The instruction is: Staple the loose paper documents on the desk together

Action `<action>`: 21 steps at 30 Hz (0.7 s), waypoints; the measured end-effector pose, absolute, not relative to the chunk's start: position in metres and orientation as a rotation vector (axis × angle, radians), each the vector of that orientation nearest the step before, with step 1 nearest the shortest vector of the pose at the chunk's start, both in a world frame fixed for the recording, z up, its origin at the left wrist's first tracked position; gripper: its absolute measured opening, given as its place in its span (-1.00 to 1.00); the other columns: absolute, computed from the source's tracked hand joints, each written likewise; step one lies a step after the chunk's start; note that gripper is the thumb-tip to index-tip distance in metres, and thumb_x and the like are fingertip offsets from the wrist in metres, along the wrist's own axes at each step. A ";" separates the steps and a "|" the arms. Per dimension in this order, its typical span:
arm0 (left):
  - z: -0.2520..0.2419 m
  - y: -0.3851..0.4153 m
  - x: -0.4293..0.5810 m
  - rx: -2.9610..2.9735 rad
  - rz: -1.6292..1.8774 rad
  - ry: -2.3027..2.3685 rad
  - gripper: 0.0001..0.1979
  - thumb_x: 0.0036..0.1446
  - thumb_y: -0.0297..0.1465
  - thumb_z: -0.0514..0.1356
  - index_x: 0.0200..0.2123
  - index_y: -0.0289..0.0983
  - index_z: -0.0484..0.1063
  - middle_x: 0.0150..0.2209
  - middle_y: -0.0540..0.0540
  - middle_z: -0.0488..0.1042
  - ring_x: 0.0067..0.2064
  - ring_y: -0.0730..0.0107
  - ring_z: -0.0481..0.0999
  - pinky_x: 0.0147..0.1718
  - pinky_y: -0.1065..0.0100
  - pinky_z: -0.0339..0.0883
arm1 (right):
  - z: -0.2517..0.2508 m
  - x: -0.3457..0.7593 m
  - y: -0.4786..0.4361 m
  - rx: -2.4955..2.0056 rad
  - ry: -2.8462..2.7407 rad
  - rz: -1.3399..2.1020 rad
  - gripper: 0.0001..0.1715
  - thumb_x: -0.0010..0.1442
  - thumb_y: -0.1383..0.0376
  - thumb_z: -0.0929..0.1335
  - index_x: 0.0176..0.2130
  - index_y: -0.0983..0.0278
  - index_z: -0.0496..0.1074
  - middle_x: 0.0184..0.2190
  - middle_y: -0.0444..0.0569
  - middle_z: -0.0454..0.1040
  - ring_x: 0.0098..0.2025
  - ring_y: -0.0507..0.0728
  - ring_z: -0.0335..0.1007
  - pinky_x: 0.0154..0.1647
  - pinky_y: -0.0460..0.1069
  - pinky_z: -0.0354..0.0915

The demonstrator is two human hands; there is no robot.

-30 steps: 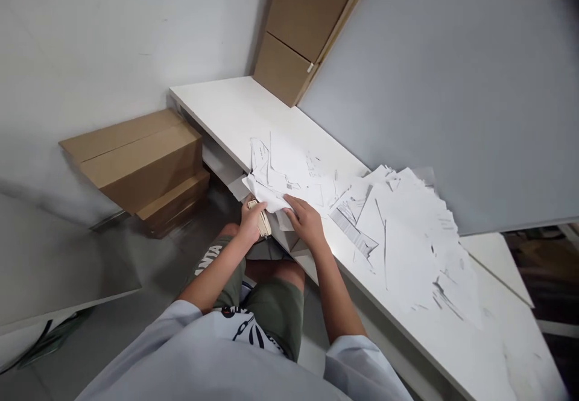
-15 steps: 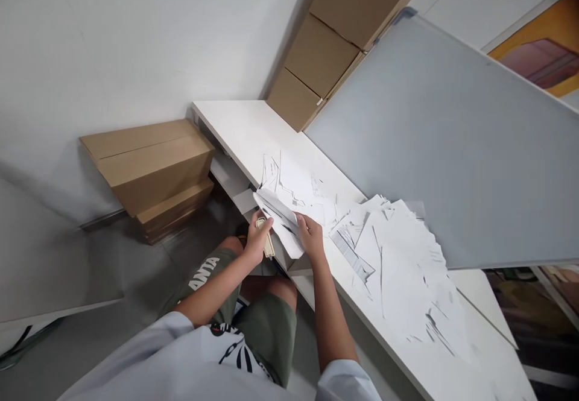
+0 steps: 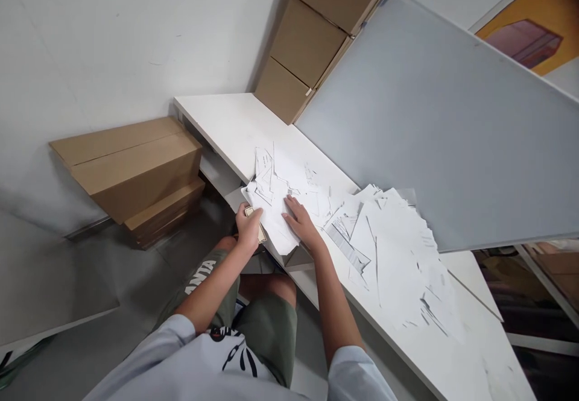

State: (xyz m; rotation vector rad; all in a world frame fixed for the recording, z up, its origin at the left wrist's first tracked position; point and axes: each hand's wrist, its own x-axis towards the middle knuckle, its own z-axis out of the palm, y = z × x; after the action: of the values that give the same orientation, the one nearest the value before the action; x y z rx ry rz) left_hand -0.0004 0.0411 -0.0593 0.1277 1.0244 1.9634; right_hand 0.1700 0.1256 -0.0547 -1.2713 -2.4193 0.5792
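Observation:
My left hand (image 3: pixel 247 227) is closed at the table's front edge, around a cream-coloured oblong object (image 3: pixel 262 234) with a dark outline. Its exact kind I cannot make out. The thumb of that hand presses on the edge of a white paper sheet (image 3: pixel 278 227), which juts over the table edge. Flat on the same sheet lies my right hand (image 3: pixel 302 223), fingers apart. More loose printed papers (image 3: pixel 265 169) lie just beyond both hands.
A wide heap of white papers (image 3: pixel 393 250) covers the right part of the white table (image 3: pixel 217 114). Cardboard boxes (image 3: pixel 312 39) stand at the back beside a grey panel (image 3: pixel 429 123). Other flat cartons (image 3: pixel 131 154) are stacked on the left, near the wall.
The folded paper held up between both hands is now laid flat at the table edge. My right hand has gone from gripping it to resting spread on it.

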 end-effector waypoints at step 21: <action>0.028 -0.076 -0.181 1.439 2.298 2.242 -0.76 -0.27 -0.35 0.37 -0.56 -0.17 0.34 -0.62 0.08 0.31 -0.60 0.42 0.30 -0.57 0.37 0.27 | -0.054 0.029 0.257 -1.601 -2.328 0.275 -0.32 0.38 0.15 0.11 0.33 0.47 0.13 0.40 0.27 0.02 0.44 0.35 -0.11 0.37 0.27 -0.10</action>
State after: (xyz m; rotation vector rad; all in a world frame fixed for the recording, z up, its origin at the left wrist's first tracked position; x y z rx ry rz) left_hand -0.1813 -0.0755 0.0279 1.4390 2.2418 2.2978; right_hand 0.0285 0.2569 -0.0544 -1.6005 -2.3283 0.2754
